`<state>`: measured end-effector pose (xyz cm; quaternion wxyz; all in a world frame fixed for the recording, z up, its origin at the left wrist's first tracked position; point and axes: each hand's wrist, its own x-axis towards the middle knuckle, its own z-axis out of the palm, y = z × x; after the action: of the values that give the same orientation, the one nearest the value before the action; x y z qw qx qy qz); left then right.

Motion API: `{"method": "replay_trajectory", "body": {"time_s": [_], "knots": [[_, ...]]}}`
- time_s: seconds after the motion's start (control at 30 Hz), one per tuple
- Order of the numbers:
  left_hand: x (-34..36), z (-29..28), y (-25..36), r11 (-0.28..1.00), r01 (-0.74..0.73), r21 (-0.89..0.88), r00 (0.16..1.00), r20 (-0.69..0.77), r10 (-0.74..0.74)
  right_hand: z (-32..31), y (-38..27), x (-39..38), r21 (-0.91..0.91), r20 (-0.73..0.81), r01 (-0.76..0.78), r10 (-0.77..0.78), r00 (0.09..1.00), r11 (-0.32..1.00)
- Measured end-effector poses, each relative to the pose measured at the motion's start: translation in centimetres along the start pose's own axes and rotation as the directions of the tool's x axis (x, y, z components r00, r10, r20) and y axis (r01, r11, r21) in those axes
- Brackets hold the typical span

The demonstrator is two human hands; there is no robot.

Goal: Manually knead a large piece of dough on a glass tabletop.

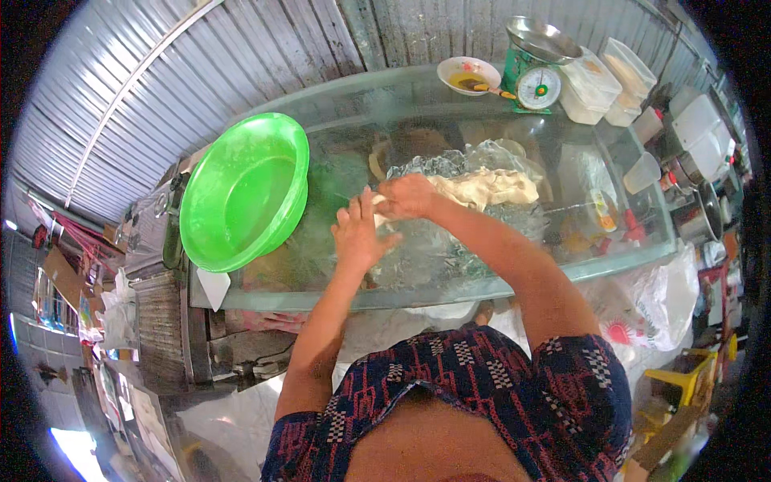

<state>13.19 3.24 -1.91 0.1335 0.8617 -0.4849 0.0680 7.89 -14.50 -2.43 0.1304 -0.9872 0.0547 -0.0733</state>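
A long, lumpy roll of pale dough lies on the glass tabletop, partly on crumpled clear plastic wrap. My right hand is closed on the left end of the dough, and its fingers hide that end. Just left of it is my left hand, its fingers stretched and the thumb held apart. The left fingertips reach up beside the dough's end; whether they touch it I cannot tell.
A large green basin stands at the table's left, with a white scraper-like piece below it. At the back are a bowl of yellow liquid with a brush, a dial scale and plastic tubs. The glass table edge runs before me.
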Motion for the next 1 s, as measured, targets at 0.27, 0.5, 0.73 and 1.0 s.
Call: {"method": "replay_trajectory", "body": {"time_s": [0.27,0.5,0.73,1.0], "knots": [[4.0,1.9,-3.9,0.995,-0.005,-0.103,0.998,0.058,0.011,0.4,1.2,2.9,0.165,0.046,-0.171,0.165,0.985,0.971],[4.4,3.7,-5.8,0.978,0.035,-0.206,0.998,-0.049,-0.046,2.8,0.7,2.7,-0.017,-0.354,-0.219,0.199,0.914,0.976],[1.1,4.3,-5.1,0.928,-0.194,-0.319,0.910,-0.412,0.049,2.3,-4.9,-5.5,-0.184,-0.409,-0.081,-0.001,0.913,0.980],[1.6,2.5,-4.5,0.826,-0.128,-0.550,0.989,-0.136,0.062,0.8,-8.1,-6.5,0.127,-0.117,-0.378,0.392,0.912,0.917]]}}
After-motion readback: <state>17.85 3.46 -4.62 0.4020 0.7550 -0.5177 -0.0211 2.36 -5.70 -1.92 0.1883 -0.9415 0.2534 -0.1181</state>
